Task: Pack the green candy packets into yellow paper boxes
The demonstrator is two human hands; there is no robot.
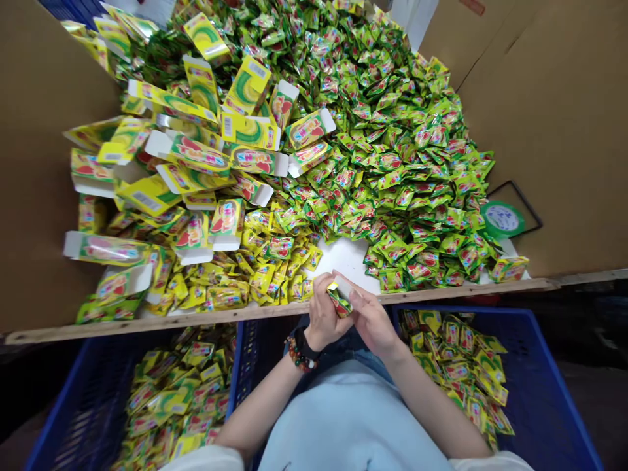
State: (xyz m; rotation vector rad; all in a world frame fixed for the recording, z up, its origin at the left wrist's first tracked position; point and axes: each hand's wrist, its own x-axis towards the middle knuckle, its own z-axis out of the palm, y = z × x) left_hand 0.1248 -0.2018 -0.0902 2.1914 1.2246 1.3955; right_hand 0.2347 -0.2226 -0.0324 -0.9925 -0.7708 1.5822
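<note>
Item: one small box (340, 296), just past the worktop's front edge (289, 309), near its middle; I have my left hand (324, 314) and right hand (375, 322) together, both gripping it.

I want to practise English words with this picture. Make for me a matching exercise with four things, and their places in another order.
Things
1. Beaded bracelet
2. Small box
3. Round green disc
4. Right-hand blue basket

Places
A. Below the wooden edge
B. Between the left hand and right hand
C. Beside the right-hand cardboard
D. Around the left wrist

Right pairs: 1-D, 2-B, 3-C, 4-A
</note>
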